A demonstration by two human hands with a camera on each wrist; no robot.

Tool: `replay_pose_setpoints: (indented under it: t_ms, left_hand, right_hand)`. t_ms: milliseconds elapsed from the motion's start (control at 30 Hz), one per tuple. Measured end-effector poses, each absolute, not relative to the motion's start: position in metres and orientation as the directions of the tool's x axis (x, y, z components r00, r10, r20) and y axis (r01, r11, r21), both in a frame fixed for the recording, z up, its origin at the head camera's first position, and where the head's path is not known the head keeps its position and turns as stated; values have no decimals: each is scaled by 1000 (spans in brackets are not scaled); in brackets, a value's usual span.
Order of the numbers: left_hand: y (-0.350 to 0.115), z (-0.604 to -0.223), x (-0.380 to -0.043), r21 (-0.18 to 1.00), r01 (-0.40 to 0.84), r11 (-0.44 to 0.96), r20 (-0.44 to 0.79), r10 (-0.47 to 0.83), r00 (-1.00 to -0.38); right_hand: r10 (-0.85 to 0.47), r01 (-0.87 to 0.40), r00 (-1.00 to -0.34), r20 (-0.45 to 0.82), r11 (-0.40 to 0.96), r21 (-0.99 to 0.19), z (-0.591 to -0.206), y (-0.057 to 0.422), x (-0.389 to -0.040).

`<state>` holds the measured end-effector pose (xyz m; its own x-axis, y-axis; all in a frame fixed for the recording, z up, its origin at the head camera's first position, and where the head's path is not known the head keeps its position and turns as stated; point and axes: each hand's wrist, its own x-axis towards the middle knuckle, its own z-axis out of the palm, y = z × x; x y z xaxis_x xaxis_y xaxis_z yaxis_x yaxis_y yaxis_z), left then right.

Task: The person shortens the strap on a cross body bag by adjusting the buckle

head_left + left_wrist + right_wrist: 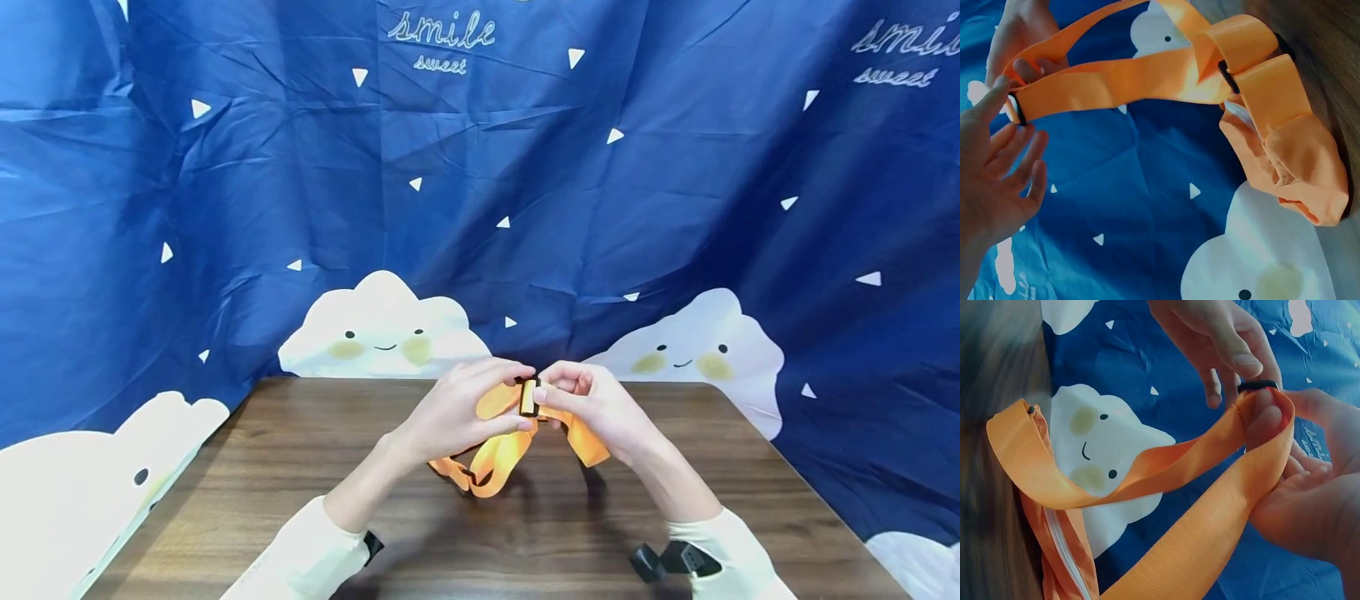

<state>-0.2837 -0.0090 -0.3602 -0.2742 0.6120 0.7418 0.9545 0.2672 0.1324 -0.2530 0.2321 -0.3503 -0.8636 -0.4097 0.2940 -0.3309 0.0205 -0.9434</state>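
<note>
An orange webbing strap (pixel 501 461) is held up above the table by both hands. It runs through a black slide buckle (pixel 1257 385). My left hand (pixel 468 404) pinches that buckle by its edges, forefinger at the top and thumb below. Beside it my right hand (pixel 600 408) pinches the strap at the buckle, thumb on the near face; the right wrist view shows the webbing looped around its fingers. In the left wrist view the strap leads to an orange fabric pouch (pixel 1304 165), where a second black buckle (pixel 1229 77) sits. A white zipper (pixel 1067 550) runs along the pouch.
The dark wood-grain table (pixel 315 450) lies under both arms. Behind it hangs a blue curtain (pixel 450 208) with white clouds and triangles. A small black device (pixel 675 560) is worn at the right wrist.
</note>
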Motion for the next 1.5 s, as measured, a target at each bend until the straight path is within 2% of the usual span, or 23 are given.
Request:
replay_pose_setpoints:
  t_ms: [100, 300, 500, 733, 933, 1067, 1300, 1500]
  left_hand:
    - [-7, -359, -283, 109, 960, 258, 745, 619, -251]
    - [-10, -359, -281, 129, 956, 262, 735, 623, -270]
    - [-9, -355, -280, 112, 961, 253, 722, 643, -253]
    - [-10, -356, -277, 133, 960, 246, 708, 654, -266]
    - [-11, -356, -278, 94, 967, 239, 730, 644, -230]
    - [-12, -354, -279, 59, 965, 256, 737, 640, -215]
    - [-16, -349, -277, 107, 956, 274, 727, 634, -263]
    - [-16, -351, -279, 120, 959, 256, 718, 645, -261]
  right_hand:
    - [-441, -338, -848, 294, 22, -941, -350, 233, -252]
    - [-468, -295, -855, 222, 90, -951, -348, 245, -252]
    - [-473, -265, -867, 156, 173, -949, -345, 254, -252]
    - [-485, -288, -859, 166, 190, -939, -346, 245, -249]
    - [-511, -295, -841, 176, 161, -942, -348, 246, -249]
    - [-520, -343, -832, 194, 208, -916, -345, 255, -251]
    - [-508, -349, -847, 153, 315, -883, -338, 266, -252]
    - [-559, -385, -808, 188, 260, -885, -337, 257, -250]
